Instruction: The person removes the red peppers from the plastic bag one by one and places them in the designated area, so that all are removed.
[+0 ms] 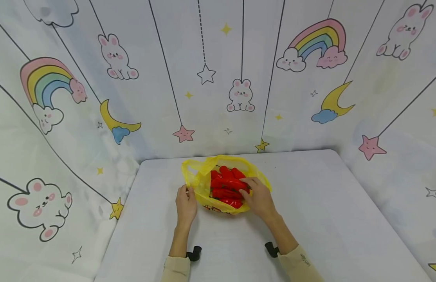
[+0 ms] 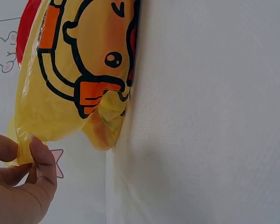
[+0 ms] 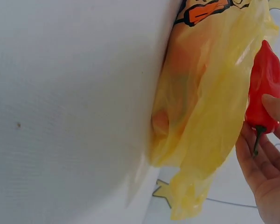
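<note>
- Pinching the rim of a yellow bag between thumb and fingers of the left hand, at the bag's left side.
- Grasping one red pepper between thumb and fingers of the right hand, near its green-stemmed end.
- Held at the bag's open mouth, over the other red peppers; cannot tell whether clear of or touching them.
- Standing on the white table, with mouth up and handles loose.
- Hidden low in the bag: any deeper peppers, impossible to count through the cloudy yellow wall.
- Cut off by the left wrist view's top edge: part of the cartoon print.
- Cropped at the right wrist view's edge: part of the right hand, including much of the thumb.
</note>
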Demonstrator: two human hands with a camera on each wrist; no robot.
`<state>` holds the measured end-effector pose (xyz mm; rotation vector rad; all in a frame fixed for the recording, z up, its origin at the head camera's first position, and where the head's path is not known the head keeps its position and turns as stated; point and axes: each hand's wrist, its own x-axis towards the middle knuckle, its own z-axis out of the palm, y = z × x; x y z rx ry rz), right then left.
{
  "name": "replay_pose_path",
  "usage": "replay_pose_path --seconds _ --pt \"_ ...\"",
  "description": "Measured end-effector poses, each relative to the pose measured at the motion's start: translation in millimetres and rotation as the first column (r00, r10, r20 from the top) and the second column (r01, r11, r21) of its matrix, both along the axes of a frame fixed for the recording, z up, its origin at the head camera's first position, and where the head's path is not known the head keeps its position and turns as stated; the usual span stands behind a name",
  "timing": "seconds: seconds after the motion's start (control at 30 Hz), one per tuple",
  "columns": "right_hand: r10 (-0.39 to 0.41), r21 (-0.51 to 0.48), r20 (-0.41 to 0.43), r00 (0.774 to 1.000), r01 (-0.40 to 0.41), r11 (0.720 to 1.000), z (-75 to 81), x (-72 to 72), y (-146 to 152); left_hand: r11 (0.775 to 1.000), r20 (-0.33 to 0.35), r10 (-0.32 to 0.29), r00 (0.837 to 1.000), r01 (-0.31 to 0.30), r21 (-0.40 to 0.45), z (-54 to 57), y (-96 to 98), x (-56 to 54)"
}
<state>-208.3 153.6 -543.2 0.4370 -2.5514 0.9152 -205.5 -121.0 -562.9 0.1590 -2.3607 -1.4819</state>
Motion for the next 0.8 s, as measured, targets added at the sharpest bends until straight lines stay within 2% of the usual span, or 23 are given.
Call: replay_pose_path --seconds 0.37,0.57,0.8 --pt "-0.067 -0.081 -0.056 0.996 0.062 0.995 2.3 -1.4 16.0 1.0 0.007 -0.009 1.0 0.009 -0.011 0.1 0.7 1.0" --pt "-0.11 -0.111 -0.122 0.986 0.096 0.989 2.5 -1.4 26.6 1.0 0.007 -0.007 1.0 0.008 -0.013 -2.8 1.4 0.1" --pt "-0.182 -0.128 -0.076 0.98 0.171 0.977 5.1 -0.7 37.4 1.0 0.017 -0.007 1.0 0.007 -0.009 -4.5 0.5 -0.8"
